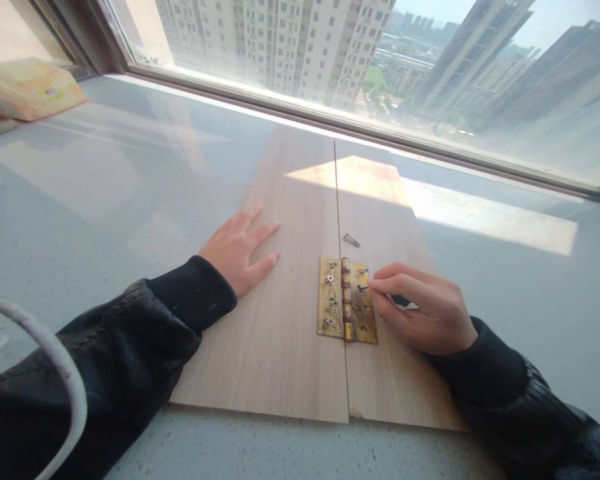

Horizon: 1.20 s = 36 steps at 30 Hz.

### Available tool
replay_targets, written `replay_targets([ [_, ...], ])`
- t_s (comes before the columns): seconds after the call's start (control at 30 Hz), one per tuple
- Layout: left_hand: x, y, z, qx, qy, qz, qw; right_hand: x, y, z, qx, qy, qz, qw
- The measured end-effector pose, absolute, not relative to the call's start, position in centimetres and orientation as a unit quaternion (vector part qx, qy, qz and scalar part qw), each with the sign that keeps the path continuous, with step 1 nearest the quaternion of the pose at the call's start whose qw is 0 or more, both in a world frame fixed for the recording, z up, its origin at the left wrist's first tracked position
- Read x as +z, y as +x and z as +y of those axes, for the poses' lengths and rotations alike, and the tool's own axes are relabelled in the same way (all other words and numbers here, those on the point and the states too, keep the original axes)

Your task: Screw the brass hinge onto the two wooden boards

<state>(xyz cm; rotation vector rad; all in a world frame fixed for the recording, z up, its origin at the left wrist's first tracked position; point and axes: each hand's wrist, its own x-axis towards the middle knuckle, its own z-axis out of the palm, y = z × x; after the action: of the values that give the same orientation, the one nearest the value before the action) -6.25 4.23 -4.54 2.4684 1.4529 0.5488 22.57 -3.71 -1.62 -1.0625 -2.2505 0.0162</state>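
A brass hinge lies opened flat across the seam between a left wooden board and a right wooden board. Several screws stand in the holes of its left leaf, and one screw is in the top hole of the right leaf. My right hand pinches another screw at the hole just below that one. The lower two holes of the right leaf show no screw. With fingers spread, my left hand rests flat on the left board. Loose screws lie above the hinge on the right board.
Both boards lie on a pale speckled countertop beneath a window. A yellow soft pack sits at the far left corner. A white cable loops up in front of my left sleeve.
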Motion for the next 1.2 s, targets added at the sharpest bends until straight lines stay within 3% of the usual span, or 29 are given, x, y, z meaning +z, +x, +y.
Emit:
replay_targets([
  [1.2,-4.33,-6.23,4.17,0.190,0.838,0.498,0.118,-1.64,22.85,-3.84,-0.024,-0.408,-0.855,0.319],
])
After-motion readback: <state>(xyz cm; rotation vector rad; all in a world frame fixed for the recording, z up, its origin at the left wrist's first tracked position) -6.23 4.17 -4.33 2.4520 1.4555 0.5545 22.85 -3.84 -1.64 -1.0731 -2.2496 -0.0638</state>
